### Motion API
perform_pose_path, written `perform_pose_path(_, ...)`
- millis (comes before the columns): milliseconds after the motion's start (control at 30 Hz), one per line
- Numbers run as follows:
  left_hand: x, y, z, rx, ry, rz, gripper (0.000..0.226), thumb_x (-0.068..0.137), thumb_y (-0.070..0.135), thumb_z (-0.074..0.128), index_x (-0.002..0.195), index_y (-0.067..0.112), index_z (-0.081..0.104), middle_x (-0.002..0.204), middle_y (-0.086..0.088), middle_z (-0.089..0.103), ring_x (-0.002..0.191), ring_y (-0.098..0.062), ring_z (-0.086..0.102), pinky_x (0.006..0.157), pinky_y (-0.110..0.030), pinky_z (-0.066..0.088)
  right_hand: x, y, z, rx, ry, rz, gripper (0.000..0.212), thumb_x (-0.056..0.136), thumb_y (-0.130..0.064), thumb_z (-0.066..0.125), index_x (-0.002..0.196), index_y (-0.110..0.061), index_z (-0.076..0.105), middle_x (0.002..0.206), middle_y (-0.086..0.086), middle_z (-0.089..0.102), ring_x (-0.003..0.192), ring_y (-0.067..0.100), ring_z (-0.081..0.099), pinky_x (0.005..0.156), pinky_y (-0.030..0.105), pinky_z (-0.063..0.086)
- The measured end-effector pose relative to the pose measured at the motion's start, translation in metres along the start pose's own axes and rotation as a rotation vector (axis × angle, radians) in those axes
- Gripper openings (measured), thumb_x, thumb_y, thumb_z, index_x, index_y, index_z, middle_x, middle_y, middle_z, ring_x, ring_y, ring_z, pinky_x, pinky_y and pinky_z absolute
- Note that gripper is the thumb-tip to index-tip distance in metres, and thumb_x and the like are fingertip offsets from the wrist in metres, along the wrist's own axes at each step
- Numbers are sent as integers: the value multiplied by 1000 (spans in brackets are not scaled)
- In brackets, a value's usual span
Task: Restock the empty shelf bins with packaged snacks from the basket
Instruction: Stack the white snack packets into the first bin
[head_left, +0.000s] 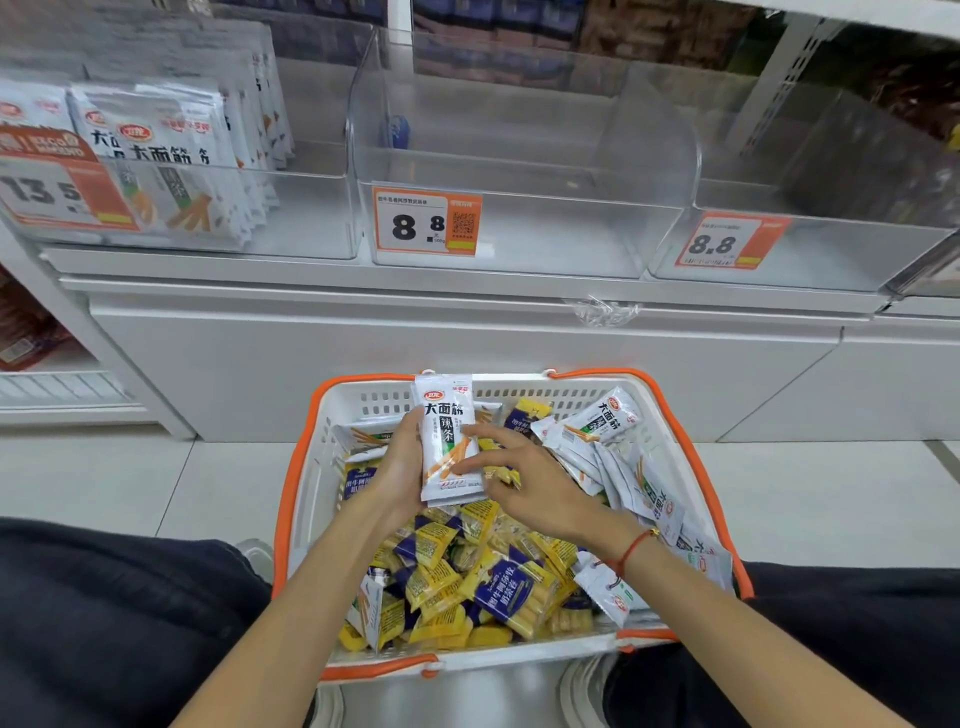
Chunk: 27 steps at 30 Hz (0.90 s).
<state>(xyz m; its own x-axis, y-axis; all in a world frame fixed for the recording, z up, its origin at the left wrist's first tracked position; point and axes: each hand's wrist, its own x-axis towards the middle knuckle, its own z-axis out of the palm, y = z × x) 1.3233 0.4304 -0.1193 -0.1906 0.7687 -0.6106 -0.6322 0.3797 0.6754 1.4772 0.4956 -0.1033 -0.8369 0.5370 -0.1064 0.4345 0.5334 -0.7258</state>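
Shelf bins empty above basket. My left hand grips white snack packs (stacked for one lift); right hand fingers released, steadying the stack's face.

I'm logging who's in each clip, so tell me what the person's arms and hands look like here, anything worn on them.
Both forearms are bare, with no sleeves in view and no gloves on the left hand or the right hand. The only thing worn is a thin red string bracelet with a small gold-coloured bead, around the right wrist. No rings or watch show.
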Motion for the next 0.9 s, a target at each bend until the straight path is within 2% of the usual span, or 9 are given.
perform_pose_path(100, -1, -6, 6, 27, 20, -21, 40, 100, 31, 39, 127, 8, 57, 97, -10, 68, 66, -18, 67, 57, -26, 53, -1, -3, -6, 173, -85, 84, 37, 90, -5, 53, 102, -36, 69, 143, -21, 40, 139, 2, 26, 114, 33, 24)
perform_pose_path(167, -2, -10, 8, 72, 47, -32, 32, 100, 25, 43, 124, 8, 56, 93, -9, 67, 58, -15, 67, 50, -23, 53, 0, -6, -22, 334, -86, 175, 31, 92, -9, 54, 98, -35, 70, 133, -19, 51, 128, 2, 41, 107, 24, 33)
perform_pose_path(200, -2, -12, 9, 92, 50, -38, 30, 99, 24, 45, 123, 8, 56, 98, -11, 68, 63, -16, 68, 56, -25, 55, 1, -1, -34, 363, -64, 235, 27, 93, -10, 55, 100, -31, 70, 125, -17, 57, 119, 2, 49, 100, 18, 39)
perform_pose_path(300, 0, -19, 9, 128, 30, -47, 25, 99, 23, 48, 118, 11, 57, 109, -12, 67, 83, -23, 65, 83, -38, 52, -6, 36, -71, 132, -165, 418, 27, 89, 1, 55, 100, -19, 68, 115, -1, 65, 109, 16, 59, 84, 19, 49)
perform_pose_path(400, 3, -23, 10, 133, 44, -56, 16, 100, 20, 45, 106, 12, 58, 95, -10, 68, 80, -24, 64, 85, -40, 50, -18, 66, -74, -239, -581, 577, 41, 81, 7, 60, 109, -23, 65, 128, 13, 57, 122, 38, 50, 101, 43, 46)
perform_pose_path(500, 6, -25, 7, 133, 62, -60, 18, 100, 18, 43, 109, 10, 56, 94, -12, 68, 79, -25, 63, 82, -40, 51, -29, 72, -54, -445, -811, 666, 54, 81, 0, 69, 130, -17, 55, 143, 7, 41, 129, 28, 43, 99, 34, 44)
perform_pose_path(667, 6, -21, 0, 61, 73, -95, 18, 100, 22, 42, 102, 13, 57, 90, -10, 67, 74, -25, 63, 67, -37, 52, -40, 95, -38, -547, -609, 605, 44, 74, -18, 80, 111, -12, 58, 121, 6, 58, 107, 23, 59, 82, 28, 47)
perform_pose_path(800, 9, -15, -10, 160, 73, -127, 19, 100, 24, 41, 99, 13, 57, 82, -9, 67, 66, -22, 64, 63, -33, 53, -32, 91, -53, -266, -332, 503, 21, 76, -18, 78, 82, -21, 58, 93, -3, 59, 91, 15, 55, 71, 16, 42)
perform_pose_path(900, 7, -6, -16, 251, 87, -154, 20, 100, 23, 39, 94, 13, 55, 73, -6, 66, 58, -18, 62, 53, -25, 52, -14, 62, -61, 7, -64, 403, 22, 78, -15, 77, 94, -20, 64, 91, -4, 62, 89, 16, 59, 80, 26, 51)
